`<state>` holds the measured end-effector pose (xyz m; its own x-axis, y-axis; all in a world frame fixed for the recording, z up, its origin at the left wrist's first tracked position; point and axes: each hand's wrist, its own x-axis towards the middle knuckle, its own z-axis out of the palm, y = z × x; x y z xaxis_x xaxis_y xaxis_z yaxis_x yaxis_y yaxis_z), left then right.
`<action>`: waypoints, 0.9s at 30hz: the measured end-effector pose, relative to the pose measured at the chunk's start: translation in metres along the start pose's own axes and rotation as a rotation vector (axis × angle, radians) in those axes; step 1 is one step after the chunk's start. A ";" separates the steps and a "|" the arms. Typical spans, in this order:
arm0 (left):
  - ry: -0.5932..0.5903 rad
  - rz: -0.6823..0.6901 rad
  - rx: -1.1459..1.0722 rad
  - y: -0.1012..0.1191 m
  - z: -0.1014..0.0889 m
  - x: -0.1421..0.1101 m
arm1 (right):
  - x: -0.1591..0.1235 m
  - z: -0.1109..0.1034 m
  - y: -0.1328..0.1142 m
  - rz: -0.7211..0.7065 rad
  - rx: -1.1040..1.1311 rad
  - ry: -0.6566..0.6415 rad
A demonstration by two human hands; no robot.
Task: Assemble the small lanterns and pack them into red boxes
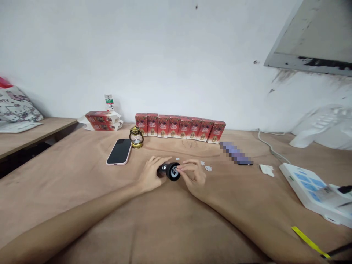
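Left hand (152, 174) curled round black cylindrical object (168, 174), round end hollow, pale inside. Right hand (181, 168) pinched at rim, contents unclear. Behind: red cardboard boxes (180, 127), row.

The left forearm (90, 211) is bare from the edge of the view to the wrist (139, 186), smooth in outline, broad at its near end and tapering evenly. The right forearm (236, 219) is bare too, with the same slim taper. The left grip (152, 171) is an ungloved hand with slender fingers (156, 161); the right grip (197, 178) is likewise ungloved and slim-fingered. The nails are too small to make out clearly.
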<state>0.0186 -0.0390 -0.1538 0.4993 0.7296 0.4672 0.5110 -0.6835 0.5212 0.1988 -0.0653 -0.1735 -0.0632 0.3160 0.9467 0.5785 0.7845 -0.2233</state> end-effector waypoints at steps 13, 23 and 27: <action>0.140 -0.034 -0.110 -0.009 0.004 0.001 | 0.003 -0.007 0.004 -0.473 -0.428 -0.285; 0.247 -0.239 -0.326 -0.014 0.007 0.004 | 0.001 -0.002 0.026 0.046 -0.566 -0.284; 0.270 -0.307 -0.438 -0.022 0.008 0.006 | 0.006 -0.008 0.041 0.296 -0.980 -0.626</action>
<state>0.0163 -0.0197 -0.1685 0.1491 0.9114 0.3835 0.2391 -0.4096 0.8804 0.2287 -0.0360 -0.1750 -0.0505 0.8333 0.5506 0.9931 -0.0163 0.1158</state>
